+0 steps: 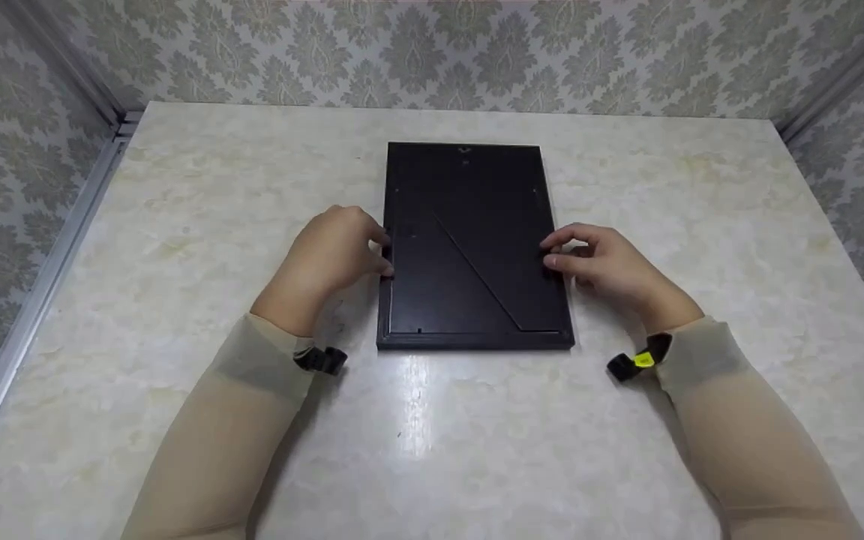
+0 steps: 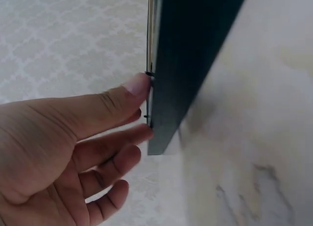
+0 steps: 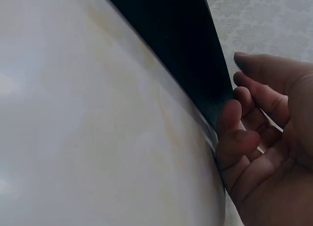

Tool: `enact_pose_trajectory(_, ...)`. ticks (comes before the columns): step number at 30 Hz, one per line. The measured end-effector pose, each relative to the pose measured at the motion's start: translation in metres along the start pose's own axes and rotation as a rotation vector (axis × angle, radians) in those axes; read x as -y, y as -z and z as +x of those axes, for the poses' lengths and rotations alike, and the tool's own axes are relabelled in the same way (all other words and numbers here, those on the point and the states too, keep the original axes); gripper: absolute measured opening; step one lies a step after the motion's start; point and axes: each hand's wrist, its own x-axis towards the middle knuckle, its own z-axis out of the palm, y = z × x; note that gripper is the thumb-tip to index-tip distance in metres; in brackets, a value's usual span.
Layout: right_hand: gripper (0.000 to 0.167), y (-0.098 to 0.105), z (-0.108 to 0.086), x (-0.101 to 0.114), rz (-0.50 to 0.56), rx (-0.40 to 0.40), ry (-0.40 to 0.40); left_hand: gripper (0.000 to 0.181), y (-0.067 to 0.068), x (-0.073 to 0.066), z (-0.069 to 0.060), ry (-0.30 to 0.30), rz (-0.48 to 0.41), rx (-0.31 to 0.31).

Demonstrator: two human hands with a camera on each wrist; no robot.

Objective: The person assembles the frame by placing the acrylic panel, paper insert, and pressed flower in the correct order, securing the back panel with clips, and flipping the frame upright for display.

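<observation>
A black picture frame (image 1: 477, 277) lies with its back up on the pale table, a slanted stand leg (image 1: 481, 279) set in its backing. At its left edge, my left hand (image 1: 331, 251) has thumb and forefinger on the rim. In the left wrist view the thumb (image 2: 138, 84) presses beside a small dark tab (image 2: 149, 74), the other fingers curling below. My right hand (image 1: 608, 266) is at the right edge, thumb and forefinger slightly apart over the rim. In the right wrist view its lower fingers (image 3: 230, 116) rest against the frame's side, and the thumb stands off the frame.
The marble-patterned table (image 1: 492, 435) reaches to a wall (image 1: 462, 56) with leaf-patterned covering. A metal rail (image 1: 42, 300) runs along the left side. Both wrists wear black camera mounts (image 1: 319, 360) over beige sleeves.
</observation>
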Motion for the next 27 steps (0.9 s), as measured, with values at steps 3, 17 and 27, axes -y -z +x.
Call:
enact_pose_trajectory(3, 0.033, -0.001, 0.0, 0.0, 0.014, -0.01, 0.0, 0.033, 0.001, -0.01, 0.002, -0.006, 0.083, -0.01)
enact_pose_trajectory(17, 0.034, -0.002, -0.002, -0.002, 0.039, -0.03, 0.007, 0.018, -0.006, -0.055, 0.011, 0.036, 0.452, -0.028)
enact_pose_trajectory(27, 0.034, -0.002, -0.002, -0.002, 0.053, -0.029, 0.012, 0.024, -0.004, -0.057, 0.016, 0.106, 0.425, 0.022)
